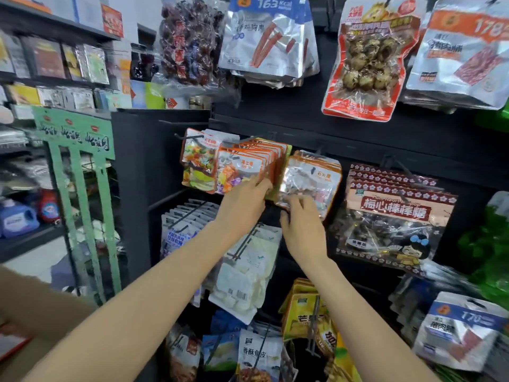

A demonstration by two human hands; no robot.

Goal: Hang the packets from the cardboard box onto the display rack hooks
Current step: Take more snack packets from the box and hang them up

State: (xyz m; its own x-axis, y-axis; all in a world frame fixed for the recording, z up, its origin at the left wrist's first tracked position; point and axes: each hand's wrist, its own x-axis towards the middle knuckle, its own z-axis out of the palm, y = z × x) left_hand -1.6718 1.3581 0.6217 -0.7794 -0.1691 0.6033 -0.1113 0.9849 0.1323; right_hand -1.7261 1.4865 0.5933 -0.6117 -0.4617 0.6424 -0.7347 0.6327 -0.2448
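A row of orange-topped candy packets (242, 164) hangs on a hook of the black display rack (358, 139). My left hand (245, 205) grips the lower edge of this stack, thumb at its right side. Just right of it hangs a stack of clear packets with orange tops (316, 175). My right hand (303, 224) pinches the bottom left corner of the front packet of that stack. A corner of the cardboard box (16, 343) shows at the lower left edge; its contents are out of view.
Full hooks surround my hands: white packets (248, 271) below, a dark lollipop bag (391, 224) to the right, silver and red bags above. A green stand (80, 194) stands on the left before shelves of goods.
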